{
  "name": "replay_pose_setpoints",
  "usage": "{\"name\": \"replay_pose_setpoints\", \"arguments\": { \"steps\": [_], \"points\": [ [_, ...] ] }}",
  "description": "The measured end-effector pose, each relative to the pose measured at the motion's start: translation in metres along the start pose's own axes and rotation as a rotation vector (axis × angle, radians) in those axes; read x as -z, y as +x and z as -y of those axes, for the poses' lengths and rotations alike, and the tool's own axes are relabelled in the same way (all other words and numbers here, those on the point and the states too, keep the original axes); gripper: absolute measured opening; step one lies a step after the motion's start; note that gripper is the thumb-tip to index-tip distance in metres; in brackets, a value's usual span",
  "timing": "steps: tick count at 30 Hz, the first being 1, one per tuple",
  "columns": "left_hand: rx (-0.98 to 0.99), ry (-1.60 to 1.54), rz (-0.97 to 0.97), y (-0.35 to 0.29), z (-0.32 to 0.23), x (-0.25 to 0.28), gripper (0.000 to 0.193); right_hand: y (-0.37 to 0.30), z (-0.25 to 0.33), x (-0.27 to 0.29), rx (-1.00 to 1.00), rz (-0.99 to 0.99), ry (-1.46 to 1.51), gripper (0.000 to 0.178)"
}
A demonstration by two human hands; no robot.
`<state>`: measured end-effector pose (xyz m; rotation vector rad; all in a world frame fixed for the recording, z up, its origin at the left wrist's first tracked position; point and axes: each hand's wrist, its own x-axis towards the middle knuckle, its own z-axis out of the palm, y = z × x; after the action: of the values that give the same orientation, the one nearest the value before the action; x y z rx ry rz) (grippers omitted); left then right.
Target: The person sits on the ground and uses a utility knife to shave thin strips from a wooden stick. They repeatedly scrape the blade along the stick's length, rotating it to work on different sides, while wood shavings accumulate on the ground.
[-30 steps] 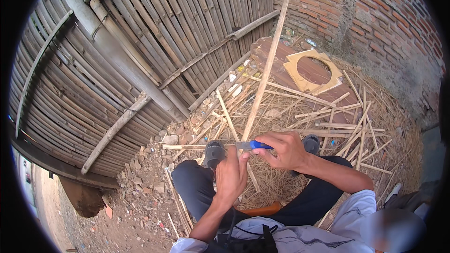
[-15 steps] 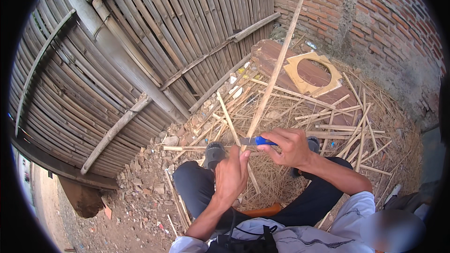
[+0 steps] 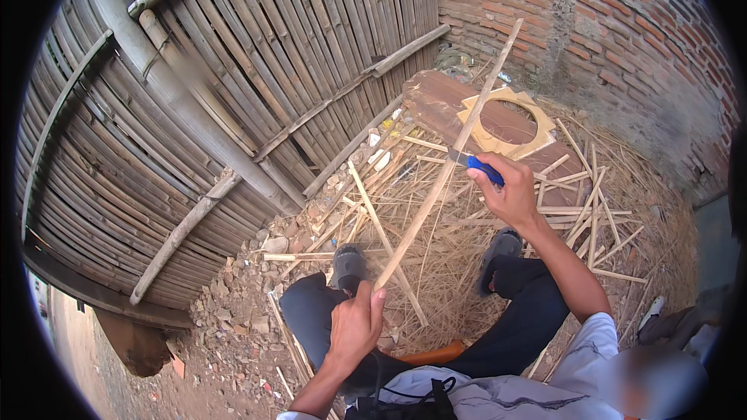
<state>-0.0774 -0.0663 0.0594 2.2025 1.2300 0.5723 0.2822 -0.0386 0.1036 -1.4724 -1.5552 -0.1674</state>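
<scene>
My left hand [image 3: 355, 325] is closed around the lower end of a long, pale bamboo strip [image 3: 426, 210], which slants up and away to the right. In my right hand [image 3: 510, 185] is a knife [image 3: 484, 170] with a blue handle, the fingers wrapped round it. Its dark blade meets the strip about halfway along. The strip's far end rises over a yellowish board [image 3: 472, 113] with a large round hole. Below the strip, between my feet, lies a heap of thin shavings [image 3: 455, 295].
Several cut bamboo sticks [image 3: 595, 206] lie crossed on the right of the shavings. A brown wooden panel [image 3: 432, 101] rests under the holed board. A bamboo-slat fence [image 3: 303, 54] stands on the left, a brick wall [image 3: 638, 54] on the right. Rubble [image 3: 233, 319] covers ground at left.
My right hand with the knife has moved up and away along the strip. My left hand has come down and nearer with the strip's end, and the strip leans lower.
</scene>
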Motion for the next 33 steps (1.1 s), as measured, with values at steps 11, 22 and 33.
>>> {"name": "replay_pose_setpoints", "arguments": {
  "steps": [11,22,33],
  "points": [
    [0.018,0.122,0.065,-0.032,0.031,0.043,0.031,0.018,-0.05,0.019,-0.177,-0.155,-0.049,0.031],
    [0.039,0.139,0.095,-0.051,0.049,0.078,0.032,0.032,-0.118,0.036,-0.28,-0.378,-0.06,0.034],
    [0.039,0.208,0.135,-0.058,0.066,0.089,0.036,0.028,-0.208,0.067,-0.427,-0.564,-0.024,0.045]
  ]
}}
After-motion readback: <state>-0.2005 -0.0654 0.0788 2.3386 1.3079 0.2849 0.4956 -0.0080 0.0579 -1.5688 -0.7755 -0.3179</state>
